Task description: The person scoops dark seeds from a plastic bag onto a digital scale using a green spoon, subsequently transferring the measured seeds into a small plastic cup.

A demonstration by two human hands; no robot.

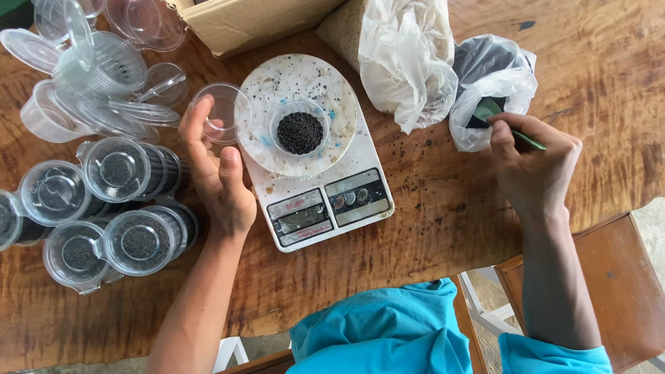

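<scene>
Left of the left hand (215,173) lie filled lidded cups (128,235). That hand, fingers loosely spread, touches an empty clear cup (223,111). Between the hands, a scale (312,149) bears a cup of black granules (299,130). The right hand (537,166) grips a green scoop (493,114) in a plastic bag (492,90).

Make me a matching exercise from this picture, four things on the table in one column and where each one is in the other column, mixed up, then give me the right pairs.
Things:
1. Cup of black granules
2. Green scoop
3. Filled lidded cups
4. Cardboard box

Places:
A. Lying at the table's left edge
B. At the far edge, behind the scale
C. On the scale's round pan
D. In the right hand, at the mouth of the plastic bag

Pairs: 1-C, 2-D, 3-A, 4-B
</scene>
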